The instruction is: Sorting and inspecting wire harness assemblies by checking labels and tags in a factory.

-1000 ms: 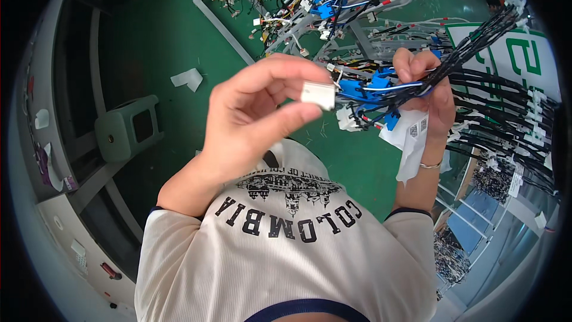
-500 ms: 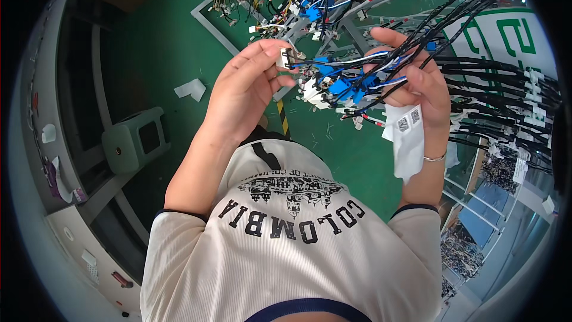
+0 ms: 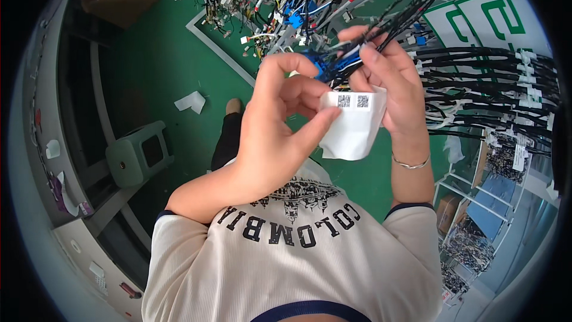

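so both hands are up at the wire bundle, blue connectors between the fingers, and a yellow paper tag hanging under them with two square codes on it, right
Not quite: the paper tag is white, not yellow, as the head view shows. The rest holds: the left hand and right hand are up at the wire bundle, blue connectors between the fingers, two square codes on the tag.
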`<state>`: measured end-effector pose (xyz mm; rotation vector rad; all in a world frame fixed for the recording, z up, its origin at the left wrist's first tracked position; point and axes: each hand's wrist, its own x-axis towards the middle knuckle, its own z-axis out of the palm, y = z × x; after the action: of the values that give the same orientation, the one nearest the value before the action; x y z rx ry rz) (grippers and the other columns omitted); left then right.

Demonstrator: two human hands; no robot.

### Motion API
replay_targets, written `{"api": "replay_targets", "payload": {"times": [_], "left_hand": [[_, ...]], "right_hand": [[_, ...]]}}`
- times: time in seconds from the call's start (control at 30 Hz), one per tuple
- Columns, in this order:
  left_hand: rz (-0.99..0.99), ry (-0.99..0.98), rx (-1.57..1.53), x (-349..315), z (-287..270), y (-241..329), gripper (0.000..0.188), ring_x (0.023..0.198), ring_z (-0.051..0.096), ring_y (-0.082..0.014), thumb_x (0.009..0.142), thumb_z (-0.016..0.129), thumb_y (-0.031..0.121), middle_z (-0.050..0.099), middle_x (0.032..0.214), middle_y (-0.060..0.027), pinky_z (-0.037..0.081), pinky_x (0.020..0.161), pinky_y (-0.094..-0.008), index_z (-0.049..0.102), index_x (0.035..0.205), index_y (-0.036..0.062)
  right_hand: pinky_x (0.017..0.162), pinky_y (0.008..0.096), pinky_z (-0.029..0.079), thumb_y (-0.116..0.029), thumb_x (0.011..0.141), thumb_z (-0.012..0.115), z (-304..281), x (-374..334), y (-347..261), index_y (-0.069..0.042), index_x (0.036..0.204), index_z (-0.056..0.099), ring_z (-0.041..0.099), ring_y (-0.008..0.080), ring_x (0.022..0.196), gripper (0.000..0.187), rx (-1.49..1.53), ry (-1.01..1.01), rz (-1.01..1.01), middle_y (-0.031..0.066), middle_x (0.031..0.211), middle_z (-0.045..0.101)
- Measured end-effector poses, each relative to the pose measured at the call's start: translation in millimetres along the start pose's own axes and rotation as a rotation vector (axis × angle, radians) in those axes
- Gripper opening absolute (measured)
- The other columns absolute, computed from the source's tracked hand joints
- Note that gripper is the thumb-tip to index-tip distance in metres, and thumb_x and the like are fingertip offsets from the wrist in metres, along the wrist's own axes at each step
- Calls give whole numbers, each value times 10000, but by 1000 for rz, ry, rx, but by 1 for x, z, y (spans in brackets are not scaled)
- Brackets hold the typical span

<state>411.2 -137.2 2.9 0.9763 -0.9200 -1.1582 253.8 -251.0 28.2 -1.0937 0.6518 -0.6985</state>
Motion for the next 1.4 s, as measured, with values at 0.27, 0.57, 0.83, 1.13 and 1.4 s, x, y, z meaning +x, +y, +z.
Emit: {"api": "replay_targets", "payload": {"times": [0.27,0.57,0.83,1.13,1.4], "left_hand": [[301,-274,652,-4,-45,26,356,866,655,-194,750,612,-188,690,970,-123,496,790,-317,640,1068,-28],[-116,-120,259,15,-62,-19,193,711,484,-57,889,466,-59,560,807,-14,399,643,-231,628,981,-10],[-13,-122,294,36,-43,-5,283,870,644,-133,867,607,-79,680,898,-55,502,863,-284,589,1138,3],[152,-131,317,78,-8,23,282,872,670,-117,853,673,-80,726,896,-109,529,791,-243,603,1123,-38],[130,-90,257,94,0,13,322,929,657,-155,794,767,-6,693,960,-94,517,826,-282,645,1092,3]], "right_hand": [[782,222,432,-173,979,608,-25,5,-5,-23,1060,702,540,45,870,195,-518,84,-236,-15,971,657],[872,281,477,-190,948,626,-40,-1,-19,36,1008,704,633,132,939,246,-575,-37,-50,100,997,730],[1118,440,253,-199,888,665,-33,-17,-56,-155,1081,766,353,307,1355,222,-1451,-6,-384,165,1505,422],[602,211,463,-49,905,538,-26,-20,-19,45,1035,699,573,59,609,227,-468,110,-58,69,828,692],[573,190,419,-17,826,748,-8,-17,-26,46,926,704,547,26,650,126,-460,62,-22,8,760,663]]}}
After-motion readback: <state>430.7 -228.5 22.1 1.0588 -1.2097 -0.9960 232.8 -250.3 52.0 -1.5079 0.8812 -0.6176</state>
